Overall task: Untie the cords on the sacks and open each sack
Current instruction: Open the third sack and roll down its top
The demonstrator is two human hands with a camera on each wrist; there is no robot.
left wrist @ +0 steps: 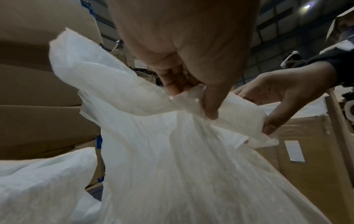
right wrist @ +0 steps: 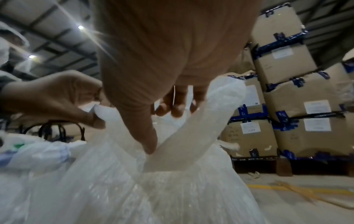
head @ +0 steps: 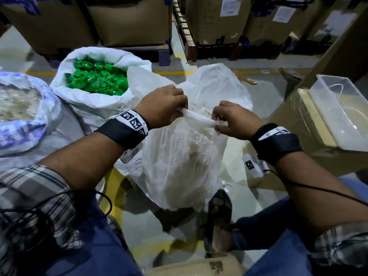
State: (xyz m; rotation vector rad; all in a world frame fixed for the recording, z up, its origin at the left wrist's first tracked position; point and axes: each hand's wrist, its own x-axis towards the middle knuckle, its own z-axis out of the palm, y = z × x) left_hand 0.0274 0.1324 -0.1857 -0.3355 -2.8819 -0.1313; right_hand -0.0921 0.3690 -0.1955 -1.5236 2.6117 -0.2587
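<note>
A white translucent sack [head: 185, 166] stands on the floor between my knees. Its near rim [head: 199, 117] is rolled into a thick band, stretched between both hands. My left hand [head: 179, 108] grips the band's left end with curled fingers and thumb. My right hand [head: 219, 121] pinches the right end. The sack's far wall [head: 215, 86] stands up behind them, and pale contents show in the gap. In the left wrist view my left thumb [left wrist: 210, 109] presses on the rolled rim [left wrist: 239, 109]. The right wrist view shows my right thumb [right wrist: 147, 141] on the sack's plastic [right wrist: 134, 189]. No cord is visible.
Left of it stands an open white sack [head: 83, 98] full of green pieces [head: 97, 78]. Further left is a blue-white sack [head: 45, 108] with pale contents. A clear plastic bin [head: 326, 116] rests on a cardboard box at the right. Stacked cartons [head: 129, 18] line the back.
</note>
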